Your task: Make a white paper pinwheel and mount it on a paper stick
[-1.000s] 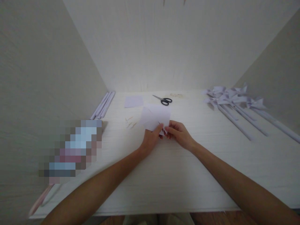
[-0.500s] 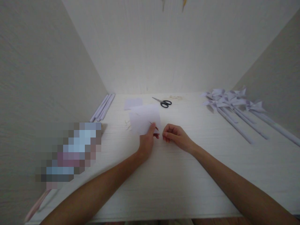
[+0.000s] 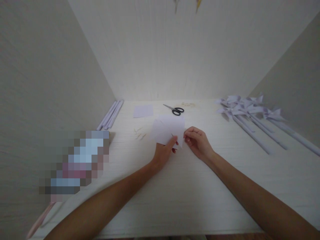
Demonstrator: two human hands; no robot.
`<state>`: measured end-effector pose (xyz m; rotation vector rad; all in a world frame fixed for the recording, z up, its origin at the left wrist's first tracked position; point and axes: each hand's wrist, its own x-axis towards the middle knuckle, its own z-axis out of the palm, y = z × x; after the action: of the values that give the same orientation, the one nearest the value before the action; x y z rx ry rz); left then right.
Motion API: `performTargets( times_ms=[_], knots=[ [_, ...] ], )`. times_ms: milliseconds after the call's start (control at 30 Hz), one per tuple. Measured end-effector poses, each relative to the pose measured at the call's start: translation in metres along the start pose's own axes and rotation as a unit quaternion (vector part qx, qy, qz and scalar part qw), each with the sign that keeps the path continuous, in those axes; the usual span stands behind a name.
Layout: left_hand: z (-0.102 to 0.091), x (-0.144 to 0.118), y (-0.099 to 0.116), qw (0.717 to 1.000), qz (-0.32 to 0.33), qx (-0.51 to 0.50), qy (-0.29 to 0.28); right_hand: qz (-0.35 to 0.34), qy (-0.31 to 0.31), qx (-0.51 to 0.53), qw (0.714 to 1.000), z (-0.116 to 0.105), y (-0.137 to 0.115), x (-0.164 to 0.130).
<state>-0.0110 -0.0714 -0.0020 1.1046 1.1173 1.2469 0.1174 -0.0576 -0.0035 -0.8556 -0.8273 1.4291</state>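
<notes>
My left hand (image 3: pixel 165 151) grips a white square sheet of paper (image 3: pixel 166 128) by its lower right part, thumb on top and fingers beneath. Slits show in the sheet near the thumb and at its upper left. Just right of the sheet's edge is my right hand (image 3: pixel 198 141), its thumb and fingers closed in a pinch. The fingertips come close to the paper; whether they hold its edge or some small thing is hidden. Black-handled scissors (image 3: pixel 174 109) lie behind the sheet, and a second paper square (image 3: pixel 143 111) lies flat to the back left.
Thin pale sticks or scraps (image 3: pixel 140 133) lie left of the sheet, with more pale bits (image 3: pixel 188 104) behind the scissors. Rolled paper tubes (image 3: pixel 111 115) rest at the left wall. Several paper pinwheels on sticks (image 3: pixel 246 111) lie at right. A blurred-out object (image 3: pixel 82 160) stands front left.
My left hand has carried the sheet to the right, uncovering the thin sticks and the flat square more. My right hand has shifted right and slightly up, staying pinched beside the sheet.
</notes>
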Motion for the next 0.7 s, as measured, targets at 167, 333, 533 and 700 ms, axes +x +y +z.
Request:
performTargets(
  times_ms=[167, 333, 533, 700],
  knots=[
    [0.0, 0.001, -0.002, 0.998, -0.024, 0.059, -0.028, -0.005, 0.061, 0.08, 0.995, 0.001, -0.002, 0.004],
    [0.0, 0.0, -0.004, 0.991, 0.023, 0.115, -0.06, -0.015, 0.075, 0.05, 0.996, 0.004, 0.001, 0.003],
    [-0.001, 0.003, -0.003, 0.994, 0.021, 0.085, -0.064, -0.045, 0.109, 0.032, 0.992, -0.001, 0.001, 0.004],
    [-0.007, 0.013, 0.001, 0.995, 0.039, -0.052, 0.078, -0.012, 0.059, -0.008, 0.998, -0.001, 0.001, 0.003]
  ],
)
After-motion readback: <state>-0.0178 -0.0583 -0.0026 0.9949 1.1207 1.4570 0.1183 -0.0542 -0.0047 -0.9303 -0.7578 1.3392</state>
